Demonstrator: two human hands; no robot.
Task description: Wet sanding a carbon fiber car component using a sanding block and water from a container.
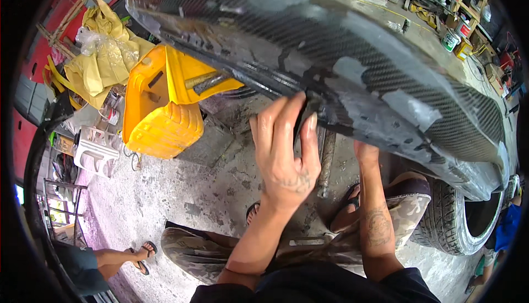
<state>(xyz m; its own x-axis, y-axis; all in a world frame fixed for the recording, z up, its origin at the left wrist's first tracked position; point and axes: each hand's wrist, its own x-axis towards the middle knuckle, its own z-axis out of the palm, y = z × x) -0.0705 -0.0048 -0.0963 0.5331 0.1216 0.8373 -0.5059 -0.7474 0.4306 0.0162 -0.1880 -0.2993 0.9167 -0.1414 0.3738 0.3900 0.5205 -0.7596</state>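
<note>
A long, curved carbon-fibre car body panel (308, 38), with dull grey patches and a wet-looking sheen, stretches across the upper view. My left hand (286, 143) is at its near lower edge, thumb and fingers pinched together around something small and dark that I cannot make out. Under the panel, farther right, my right hand (366, 151) reaches up against its underside. The panel hides the fingers of that hand.
A cut yellow plastic container (162, 126) stands on the concrete floor at left, near a white plastic stool (96, 151). A tyre (452, 220) lies at right. Another person's foot (144, 250) shows lower left. Cans (451, 39) and shelves stand at far right.
</note>
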